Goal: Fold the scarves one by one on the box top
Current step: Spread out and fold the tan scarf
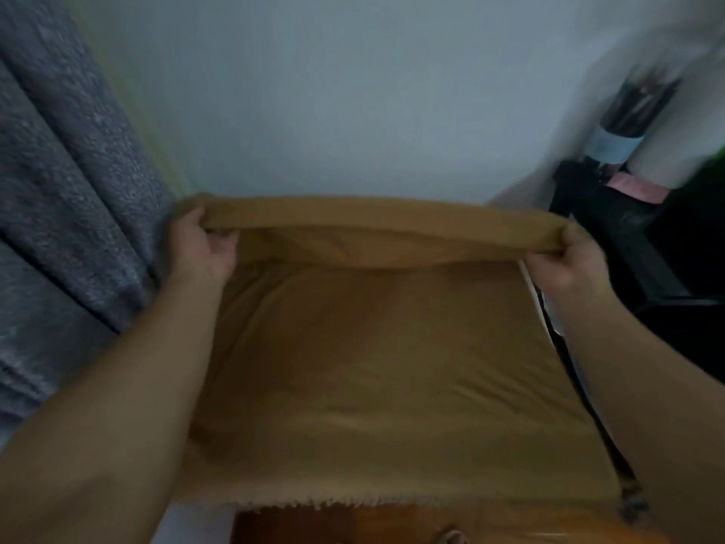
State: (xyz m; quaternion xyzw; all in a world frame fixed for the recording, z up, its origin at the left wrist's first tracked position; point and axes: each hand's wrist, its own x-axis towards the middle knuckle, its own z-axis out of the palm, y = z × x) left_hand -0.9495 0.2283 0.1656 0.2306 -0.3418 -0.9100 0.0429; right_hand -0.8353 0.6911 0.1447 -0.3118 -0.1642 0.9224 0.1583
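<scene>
A tan-brown scarf [372, 359] lies spread over the box top, covering it almost fully; only a thin strip of the box edge [530, 286] shows at the right. My left hand [200, 249] grips the scarf's far left corner. My right hand [565, 261] grips the far right corner. Between them the far edge [372, 217] is lifted off the surface and stretched into a taut band, curling back toward me. The near edge [314, 502] is frayed and hangs toward me.
A grey-blue textured curtain or fabric [66, 214] hangs close on the left. A pale wall [353, 92] stands right behind the box. At the right are dark furniture [612, 229] and a blurred cup of brushes or pens [631, 111]. Something orange [392, 524] shows below the scarf.
</scene>
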